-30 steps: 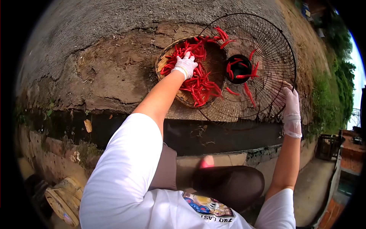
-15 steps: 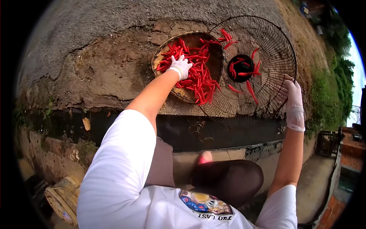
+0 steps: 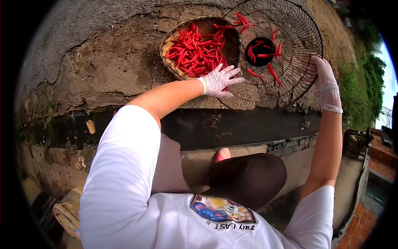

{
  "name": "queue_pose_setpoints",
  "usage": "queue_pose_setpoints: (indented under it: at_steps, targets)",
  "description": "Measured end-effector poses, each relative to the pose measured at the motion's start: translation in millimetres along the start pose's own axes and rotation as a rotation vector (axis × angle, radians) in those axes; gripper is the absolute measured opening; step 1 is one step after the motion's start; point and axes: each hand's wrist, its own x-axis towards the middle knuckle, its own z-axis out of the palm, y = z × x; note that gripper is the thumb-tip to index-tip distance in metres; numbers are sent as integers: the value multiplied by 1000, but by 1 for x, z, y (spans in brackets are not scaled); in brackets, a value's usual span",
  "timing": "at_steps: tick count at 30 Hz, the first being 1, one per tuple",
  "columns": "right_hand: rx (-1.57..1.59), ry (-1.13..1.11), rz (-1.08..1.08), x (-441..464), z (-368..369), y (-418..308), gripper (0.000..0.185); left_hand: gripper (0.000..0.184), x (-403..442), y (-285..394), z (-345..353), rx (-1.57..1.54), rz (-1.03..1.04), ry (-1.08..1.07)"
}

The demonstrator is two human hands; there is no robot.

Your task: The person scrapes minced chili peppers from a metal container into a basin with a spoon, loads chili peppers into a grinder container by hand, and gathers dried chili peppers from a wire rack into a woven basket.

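Red chili peppers (image 3: 195,50) fill much of a shallow woven bamboo basket (image 3: 163,58) on the ground. Overlapping the basket's right side is a round wire fan guard (image 3: 296,54) with a dark round centre (image 3: 260,60), and several loose chilies (image 3: 273,74) lie on it. My left hand (image 3: 221,81), in a thin white glove, spreads its fingers over the peppers at the basket's near right edge, palm down. My right hand (image 3: 324,72), gloved too, has its fingers wrapped round the guard's right rim.
A dark channel (image 3: 244,126) runs between the basket and my feet. Beyond the basket lies cracked earth and rough pavement (image 3: 103,33). Green plants (image 3: 352,95) grow at the right. A worn bucket (image 3: 66,211) stands at lower left.
My left hand has moved from the middle of the pepper pile down and right to the basket's edge, its fingers now spread. My right hand stays on the fan guard's rim.
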Motion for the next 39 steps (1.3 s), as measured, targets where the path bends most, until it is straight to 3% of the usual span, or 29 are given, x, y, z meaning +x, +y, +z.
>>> queue_pose_setpoints:
  at_steps: [7,12,16,19,25,28,31,35,37,39]
  targets:
    - [34,-5,48,11,-3,-1,18,86,-5,-17,15,41,-85,-125]
    - [33,30,70,11,1,-6,17,66,-2,-25,16,81,-83,-45]
    - [16,-1,96,4,4,-12,17,46,1,-40,7,286,-71,-106]
    - [-65,37,104,-4,12,-18,24,36,1,-68,25,231,-72,-31]
    - [-25,19,102,0,7,-14,15,26,-12,-101,-15,341,-408,-202]
    - [23,10,112,14,0,-7,16,30,-14,-115,-13,342,-543,-140]
    - [15,14,98,12,2,-9,16,37,-11,-88,-23,258,-507,5]
    - [36,29,78,13,4,-10,17,66,0,-39,-6,129,-156,-86]
    - [36,35,62,17,4,-9,21,73,0,-21,1,171,-117,-226]
    - [25,17,60,15,6,-12,20,76,-1,-28,16,182,-173,-199]
